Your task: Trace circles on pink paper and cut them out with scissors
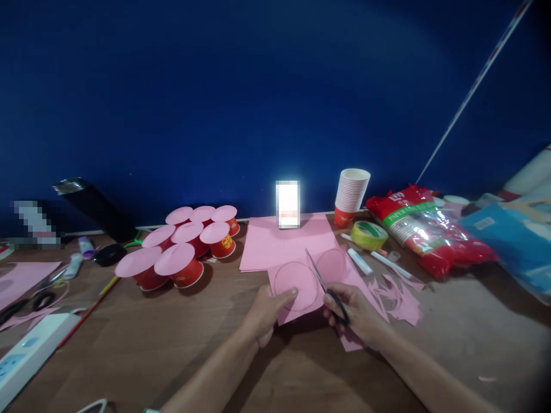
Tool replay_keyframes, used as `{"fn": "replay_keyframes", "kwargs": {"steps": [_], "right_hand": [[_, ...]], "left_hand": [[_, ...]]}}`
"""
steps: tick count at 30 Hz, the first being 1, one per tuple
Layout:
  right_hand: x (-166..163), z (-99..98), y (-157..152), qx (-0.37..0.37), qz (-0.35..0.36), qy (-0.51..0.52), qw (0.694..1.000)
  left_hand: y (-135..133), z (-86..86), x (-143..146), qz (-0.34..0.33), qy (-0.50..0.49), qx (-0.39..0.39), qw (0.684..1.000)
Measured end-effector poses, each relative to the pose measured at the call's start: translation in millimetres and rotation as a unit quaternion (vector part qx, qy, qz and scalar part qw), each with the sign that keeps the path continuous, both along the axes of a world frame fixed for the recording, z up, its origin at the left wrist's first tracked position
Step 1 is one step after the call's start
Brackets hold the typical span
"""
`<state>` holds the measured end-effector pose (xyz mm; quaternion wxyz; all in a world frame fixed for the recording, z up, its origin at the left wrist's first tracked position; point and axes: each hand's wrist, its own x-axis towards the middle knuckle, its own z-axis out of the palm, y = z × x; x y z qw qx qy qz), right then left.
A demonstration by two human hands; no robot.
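Note:
My left hand [266,312] pinches the near edge of a pink paper sheet [297,287] with two circles drawn on it, thumb lying on the left circle. My right hand [357,315] grips black-handled scissors [325,284], whose blades point up and away over the sheet between the two circles. The sheet is lifted slightly above the brown table [172,344]. Behind it lies a stack of pink paper [275,244].
Several upturned red cups capped with pink discs [181,246] stand at the left. A stack of paper cups [350,195], yellow-green tape roll [369,235], glue stick [359,261], pink scraps [400,298] and red packet [426,232] lie right. A white power strip [30,355] sits near left.

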<state>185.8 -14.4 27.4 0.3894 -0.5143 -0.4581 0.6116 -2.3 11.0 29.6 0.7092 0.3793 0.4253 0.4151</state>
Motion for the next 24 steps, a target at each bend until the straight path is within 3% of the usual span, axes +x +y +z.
{"fn": "replay_keyframes", "kwargs": {"steps": [10, 16, 21, 24], "right_hand": [[3, 0.8, 0, -0.004, 0.000, 0.021, 1.000], [28, 13.3, 13, 0.079, -0.133, 0.048, 0.987], [45, 14.1, 27, 0.110, -0.236, 0.041, 0.965], [48, 8.8, 30, 0.120, -0.246, 0.016, 0.962]], "left_hand": [[4, -1.7, -3, 0.017, 0.006, -0.003, 1.000], [13, 3.2, -11, 0.069, 0.043, 0.018, 0.997], [11, 6.9, 7, -0.027, 0.103, 0.067, 0.992], [9, 4.8, 25, -0.099, 0.206, 0.171, 0.958]]}}
